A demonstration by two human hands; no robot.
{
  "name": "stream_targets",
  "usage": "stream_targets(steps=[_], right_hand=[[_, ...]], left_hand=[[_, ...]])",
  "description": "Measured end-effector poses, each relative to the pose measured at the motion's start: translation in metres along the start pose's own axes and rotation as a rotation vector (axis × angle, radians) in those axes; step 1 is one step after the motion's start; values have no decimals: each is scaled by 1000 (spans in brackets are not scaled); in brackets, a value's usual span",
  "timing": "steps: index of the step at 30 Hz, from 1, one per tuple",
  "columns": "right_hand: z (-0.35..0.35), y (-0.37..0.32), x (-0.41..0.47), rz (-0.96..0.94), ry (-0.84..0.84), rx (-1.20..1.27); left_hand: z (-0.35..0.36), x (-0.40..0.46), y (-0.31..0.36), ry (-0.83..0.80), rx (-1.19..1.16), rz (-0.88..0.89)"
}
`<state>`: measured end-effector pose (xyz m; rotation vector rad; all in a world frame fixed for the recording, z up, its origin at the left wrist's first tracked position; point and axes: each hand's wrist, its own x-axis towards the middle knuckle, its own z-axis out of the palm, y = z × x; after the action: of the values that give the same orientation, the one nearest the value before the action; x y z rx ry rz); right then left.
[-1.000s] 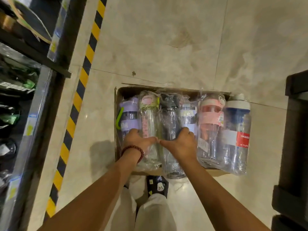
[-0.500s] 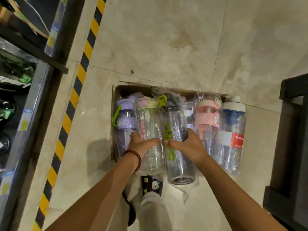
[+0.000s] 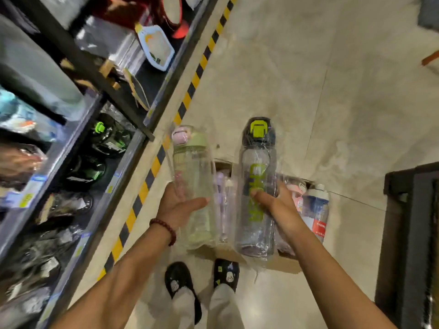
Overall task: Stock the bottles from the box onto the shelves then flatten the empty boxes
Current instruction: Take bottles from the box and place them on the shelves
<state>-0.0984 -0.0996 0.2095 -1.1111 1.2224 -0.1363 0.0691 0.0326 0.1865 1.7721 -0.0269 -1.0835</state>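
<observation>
On our far left stand the shelves, already carrying dark wrapped bottles with green caps whose white lettering is too blurred to read, and small price tags on the shelf edges that we cannot make out either. A yellow-and-black floor stripe runs along their base. Our left hand is wrapped around a clear bottle with a pale green lid and pink cap, thumb across its front, holding it upright above the floor. Our right hand is clamped on a taller smoky bottle with a dark lid and lime latch; its vertical lime lettering is partly covered by our thumb and we cannot read it for certain. Both are in plastic wrap and clear of the cardboard box, which sits on the floor by our feet with several bottles inside, among them a pink one and a blue-and-white bottle with a red label, its print too small to read. We judge this the carrying step of stocking: the next move calls for turning left and finding free shelf room for both bottles, set down upright. The box is far from empty, so flattening waits.
</observation>
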Motion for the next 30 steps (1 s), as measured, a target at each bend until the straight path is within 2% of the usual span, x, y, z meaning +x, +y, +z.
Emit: stream_targets(steps=[3,8,14,19,23,26,30], right_hand=[[25,-60,-33,-98,-108,-15],[73,-146,-84,-237,-342,-30],[132,-228,-139,-354,-695,-96],[194,-255,-196,-394,-928,-284],[249,-246,-244,-369,-1112,-371],[281,-227,-286,-313,-1217,-380],[317,-187,-339,-343,-1368,-536]], left_hand=[[-35,-36,58,71,-26,114],[-90,-104,138,97,-217,345],[-138,-203,183,439,-375,521],[-181,-280,173,622,-537,572],[-219,-344,149,777,-739,565],[-239,-393,121,853,-721,520],[-255,-448,76,1009,-681,414]])
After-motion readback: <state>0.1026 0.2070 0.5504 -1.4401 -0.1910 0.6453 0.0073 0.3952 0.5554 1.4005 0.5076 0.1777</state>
